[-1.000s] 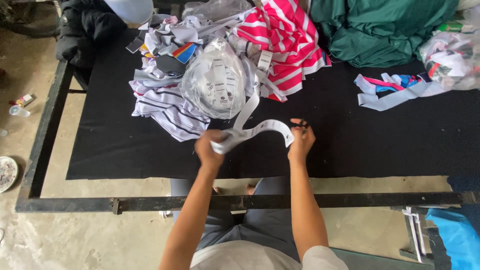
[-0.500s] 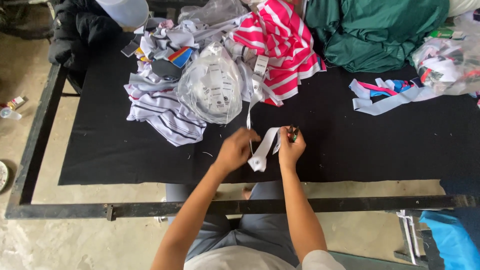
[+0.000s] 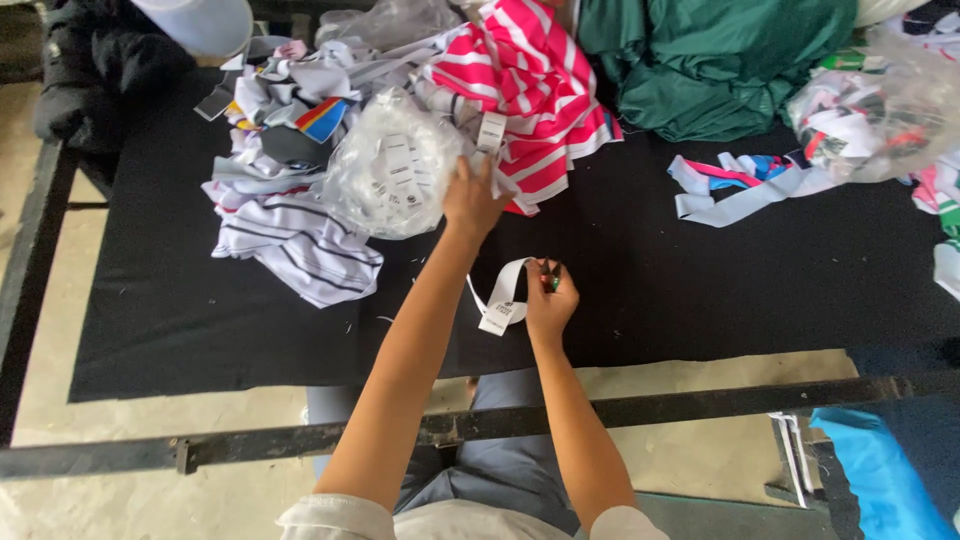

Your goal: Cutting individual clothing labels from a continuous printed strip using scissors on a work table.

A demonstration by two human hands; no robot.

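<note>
A white label strip (image 3: 503,295) lies curled on the black table cover (image 3: 700,290), near the front edge, and one end of it is pinched in the right hand (image 3: 550,298). The fingers of this hand are closed around the strip and also around a small tool with a green and red part; it is too small to say what kind of tool it is. The left hand (image 3: 472,195) is stretched forward, well apart from the right one. Its fingers are curled on one white tag (image 3: 491,131) that stands up between the clear plastic bag (image 3: 395,180) and the pink and white striped garment (image 3: 530,90).

The clear bag is full of white tags, too many to count. To its left is one heap of grey and white striped cloth (image 3: 290,235). Behind the pink garment lies one dark green garment (image 3: 720,60). On the right side of the table are a loose bunch of light ribbons (image 3: 740,185) and a second plastic bag (image 3: 870,110) with mixed trims inside.
</note>
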